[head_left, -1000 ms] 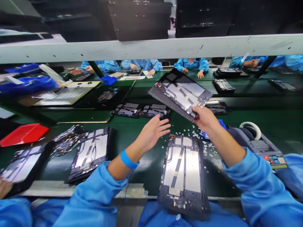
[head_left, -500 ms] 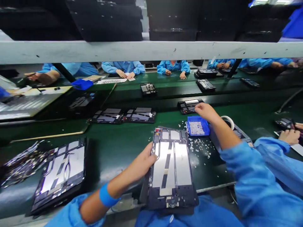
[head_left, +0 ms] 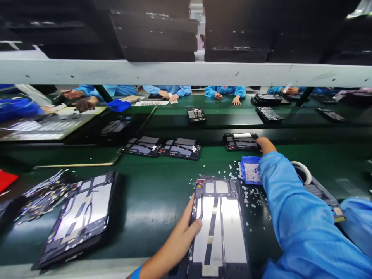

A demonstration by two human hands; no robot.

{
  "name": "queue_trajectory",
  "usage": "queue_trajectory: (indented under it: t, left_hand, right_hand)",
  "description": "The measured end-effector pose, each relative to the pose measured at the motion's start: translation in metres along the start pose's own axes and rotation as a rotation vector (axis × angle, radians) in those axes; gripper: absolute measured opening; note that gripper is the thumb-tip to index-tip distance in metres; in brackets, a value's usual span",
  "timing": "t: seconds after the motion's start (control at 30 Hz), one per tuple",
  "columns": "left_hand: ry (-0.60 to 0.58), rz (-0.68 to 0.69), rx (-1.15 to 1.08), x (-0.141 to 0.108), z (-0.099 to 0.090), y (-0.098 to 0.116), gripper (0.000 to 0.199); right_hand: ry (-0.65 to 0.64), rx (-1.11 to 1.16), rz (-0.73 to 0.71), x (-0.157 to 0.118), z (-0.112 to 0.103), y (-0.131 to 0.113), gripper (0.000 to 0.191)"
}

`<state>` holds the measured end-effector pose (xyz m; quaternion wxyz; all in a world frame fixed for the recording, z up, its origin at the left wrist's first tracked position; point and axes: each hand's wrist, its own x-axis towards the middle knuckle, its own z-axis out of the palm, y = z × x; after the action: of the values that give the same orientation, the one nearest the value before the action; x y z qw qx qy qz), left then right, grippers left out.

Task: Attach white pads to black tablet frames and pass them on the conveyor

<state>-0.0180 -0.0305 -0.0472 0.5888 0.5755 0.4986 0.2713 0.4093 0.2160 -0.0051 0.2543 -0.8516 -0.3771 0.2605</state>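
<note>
At the far left, part of a red tray [head_left: 8, 180] enters the view, and a loose heap of thin, shiny strips [head_left: 43, 195] lies on the green bench [head_left: 145, 201]. Touching or just beside the heap, a slanted silver-and-black panel [head_left: 84, 207] lies with a loop of dark cable over its face. Farther back, 2 similar units [head_left: 181, 148] lie side by side, close together.

The left hand [head_left: 184, 232] grips the left edge of the near device [head_left: 216, 232], its thumb on the upper face. This device stands at the front of the bench, its silver plates facing up and its lower end cut off by the frame. White bits [head_left: 246, 195] are scattered to its right, around a small blue bin [head_left: 250, 159] holding more of them.

Behind the bin, the far device [head_left: 241, 142] lies flat. The right hand [head_left: 265, 145] is at its right end, fingers bent against the edge; whether they close on it, I cannot tell. Right of the blue sleeve [head_left: 302, 209], a white tape roll [head_left: 302, 172] sits at a grey machine [head_left: 322, 193].
</note>
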Motion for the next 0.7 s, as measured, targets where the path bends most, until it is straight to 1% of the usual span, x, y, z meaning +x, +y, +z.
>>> queue_trajectory:
  t: [0.07, 0.17, 0.27, 0.33, 0.4, 0.43, 0.47, 0.53, 0.6, 0.63, 0.67, 0.7]
  left_hand:
    - [0.021, -0.047, -0.133, -0.003, 0.007, 0.001, 0.088]
    - [0.077, -0.102, -0.272, -0.007, 0.019, 0.005, 0.089]
    - [0.114, -0.093, -0.360, -0.010, 0.029, 0.009, 0.085]
    - [0.116, -0.070, -0.413, -0.012, 0.034, 0.012, 0.083]
    - [0.115, -0.059, -0.454, -0.013, 0.036, 0.014, 0.081]
    - [0.106, -0.057, -0.469, -0.013, 0.036, 0.014, 0.081]
    - [0.091, -0.054, -0.483, -0.013, 0.036, 0.014, 0.081]
    - [0.064, -0.039, -0.498, -0.011, 0.033, 0.012, 0.079]
    - [0.086, -0.016, -0.470, -0.010, 0.029, 0.010, 0.081]
    - [0.118, -0.003, -0.439, -0.010, 0.027, 0.009, 0.084]
    - [0.150, 0.014, -0.403, -0.011, 0.025, 0.009, 0.086]
    - [0.170, 0.039, -0.369, -0.012, 0.024, 0.010, 0.087]
  right_hand:
    - [-0.066, 0.111, 0.106, 0.003, 0.005, -0.005, 0.039]
    - [-0.146, 0.297, 0.157, 0.000, 0.009, -0.023, 0.039]
    - [-0.182, 0.490, 0.117, -0.013, 0.005, -0.050, 0.038]
    - [-0.182, 0.609, 0.073, -0.028, -0.002, -0.065, 0.036]
    - [-0.179, 0.714, 0.027, -0.049, -0.012, -0.072, 0.034]
    - [-0.182, 0.759, 0.005, -0.063, -0.017, -0.072, 0.031]
    - [-0.188, 0.798, -0.014, -0.079, -0.022, -0.068, 0.026]
    - [-0.200, 0.857, -0.039, -0.118, -0.031, -0.051, 0.016]
    - [-0.197, 0.932, -0.060, -0.169, -0.035, -0.023, 0.009]
    - [-0.172, 1.020, -0.083, -0.197, -0.036, -0.006, 0.003]
    - [-0.187, 1.086, -0.127, -0.227, -0.035, 0.013, 0.009]
    - [-0.249, 1.103, -0.183, -0.256, -0.032, 0.032, 0.019]
